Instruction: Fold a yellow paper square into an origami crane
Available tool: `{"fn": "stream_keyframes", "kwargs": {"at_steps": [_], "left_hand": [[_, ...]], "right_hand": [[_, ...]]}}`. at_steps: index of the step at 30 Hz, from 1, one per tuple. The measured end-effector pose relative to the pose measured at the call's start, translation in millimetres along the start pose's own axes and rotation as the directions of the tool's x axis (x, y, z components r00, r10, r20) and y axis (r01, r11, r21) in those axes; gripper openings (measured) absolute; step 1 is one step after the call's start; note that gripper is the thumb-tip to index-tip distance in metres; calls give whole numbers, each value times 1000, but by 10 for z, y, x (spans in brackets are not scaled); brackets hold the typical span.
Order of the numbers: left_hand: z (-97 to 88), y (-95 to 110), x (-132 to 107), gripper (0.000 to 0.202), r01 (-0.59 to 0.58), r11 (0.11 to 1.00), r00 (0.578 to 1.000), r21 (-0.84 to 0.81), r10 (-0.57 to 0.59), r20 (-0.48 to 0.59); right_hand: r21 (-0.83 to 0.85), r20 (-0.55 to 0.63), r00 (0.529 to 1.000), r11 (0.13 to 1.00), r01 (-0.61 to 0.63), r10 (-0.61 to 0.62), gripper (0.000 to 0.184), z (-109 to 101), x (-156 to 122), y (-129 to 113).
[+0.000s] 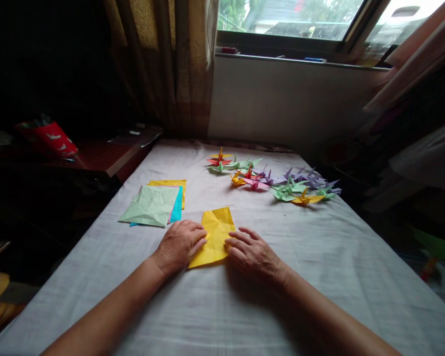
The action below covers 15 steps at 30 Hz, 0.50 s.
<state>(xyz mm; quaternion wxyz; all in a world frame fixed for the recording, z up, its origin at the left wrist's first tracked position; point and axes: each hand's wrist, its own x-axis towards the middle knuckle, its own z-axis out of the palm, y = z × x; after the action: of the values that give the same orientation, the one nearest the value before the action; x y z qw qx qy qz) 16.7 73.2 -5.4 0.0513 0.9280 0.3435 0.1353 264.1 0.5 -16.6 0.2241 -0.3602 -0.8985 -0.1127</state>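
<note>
Forearms (pixel 114 304) led to left hand (pixel 180 241) and right hand (pixel 257 256), loosely curled over yellow paper (pixel 215 232), any pinch indiscernible; uneven pressure could have wrinkled it.

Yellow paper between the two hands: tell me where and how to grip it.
Probably best by its two side edges: the left hand from the left, the right hand from the right, fingers over the margins. The yellow paper is thin, creased and low on the cloth, and each hand touches its own side edge.
</note>
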Motion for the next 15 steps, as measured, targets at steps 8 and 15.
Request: {"fn": "stream_keyframes", "kwargs": {"at_steps": [8,15], "left_hand": [[119,-69,-349,31,60,984,998,-170,-61,3],[79,-27,-302,10,110,961,994,-254,-112,9]], "right_hand": [[343,132,982,924,-170,132,12,-56,-6,129],[524,238,890,720,-455,389,15,-12,122,345]]}}
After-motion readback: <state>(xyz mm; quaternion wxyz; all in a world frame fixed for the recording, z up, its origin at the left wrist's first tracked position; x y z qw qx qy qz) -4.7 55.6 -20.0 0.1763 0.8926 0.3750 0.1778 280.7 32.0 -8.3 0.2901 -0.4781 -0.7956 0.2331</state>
